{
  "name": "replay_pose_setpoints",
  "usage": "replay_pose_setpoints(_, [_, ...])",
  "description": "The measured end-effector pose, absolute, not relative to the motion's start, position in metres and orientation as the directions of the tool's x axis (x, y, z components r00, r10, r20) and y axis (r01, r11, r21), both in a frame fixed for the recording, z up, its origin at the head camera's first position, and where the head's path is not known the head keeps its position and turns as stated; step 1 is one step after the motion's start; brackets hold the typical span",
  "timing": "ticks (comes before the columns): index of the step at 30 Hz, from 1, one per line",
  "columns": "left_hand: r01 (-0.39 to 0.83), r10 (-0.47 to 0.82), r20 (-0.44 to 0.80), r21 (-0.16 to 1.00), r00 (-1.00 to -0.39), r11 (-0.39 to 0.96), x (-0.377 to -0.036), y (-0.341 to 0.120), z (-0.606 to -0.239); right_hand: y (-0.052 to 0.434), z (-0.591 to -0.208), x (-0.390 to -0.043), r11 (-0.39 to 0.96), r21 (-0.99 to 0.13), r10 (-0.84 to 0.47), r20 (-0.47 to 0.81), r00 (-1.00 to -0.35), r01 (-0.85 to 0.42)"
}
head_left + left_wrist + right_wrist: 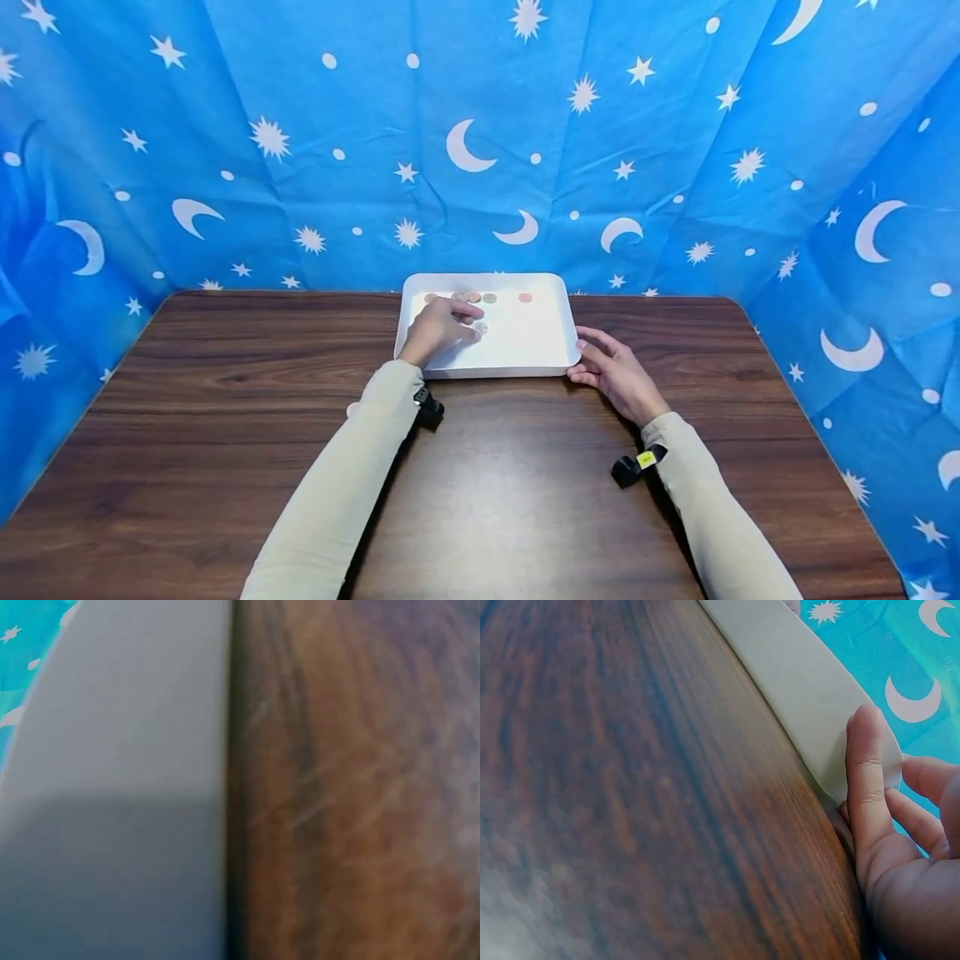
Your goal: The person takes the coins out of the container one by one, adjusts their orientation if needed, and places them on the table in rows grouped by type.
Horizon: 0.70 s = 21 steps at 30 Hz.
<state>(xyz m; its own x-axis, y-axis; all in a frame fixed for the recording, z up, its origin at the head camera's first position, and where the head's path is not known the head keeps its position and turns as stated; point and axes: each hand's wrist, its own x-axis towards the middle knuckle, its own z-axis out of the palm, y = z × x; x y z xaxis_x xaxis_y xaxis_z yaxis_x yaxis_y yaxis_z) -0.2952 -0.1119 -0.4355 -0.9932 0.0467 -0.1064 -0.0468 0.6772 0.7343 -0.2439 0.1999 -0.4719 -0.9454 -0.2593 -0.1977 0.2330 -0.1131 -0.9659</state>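
A white tray (525, 343) sits at the far middle of the wooden table (480, 500). Several coins (489, 297) lie in a row along its far side, one reddish (525, 297). My left hand (441, 327) reaches into the tray's left half, with its fingertips at a silvery coin (481, 328); its grip is hidden. My right hand (611, 371) rests against the tray's near right corner. In the right wrist view the thumb (866, 765) lies straight on the tray wall (795, 675). The left wrist view shows only the tray wall (112, 787) and the tabletop (360, 787).
A blue cloth with white stars and moons (480, 150) closes in the table at the back and both sides. Dark wood (630, 787) stretches between the tray and the near edge. A black wrist camera (633, 467) sits on each sleeve.
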Motion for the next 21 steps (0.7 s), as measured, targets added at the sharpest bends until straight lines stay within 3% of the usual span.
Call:
replay_pose_setpoints(4, [-0.062,0.013,-0.108,0.658,-0.994,0.751,-0.2974,-0.106,-0.4369,0.2011,-0.4705,-0.243,-0.12,-0.964,-0.266,-0.199,-0.943,0.237])
replay_pose_setpoints(12, [-0.062,0.022,-0.12,0.653,-0.993,0.755,-0.2971,-0.1046,-0.4386,0.2013,-0.4724,-0.2413,-0.13,-0.961,-0.269,-0.203,-0.941,0.244])
replay_pose_setpoints(21, [0.036,0.097,-0.063,0.628,-0.993,0.777,-0.2971,-0.1061,-0.4372,0.2029,-0.4719,-0.2459,-0.132,-0.962,-0.266,-0.196,-0.944,0.237])
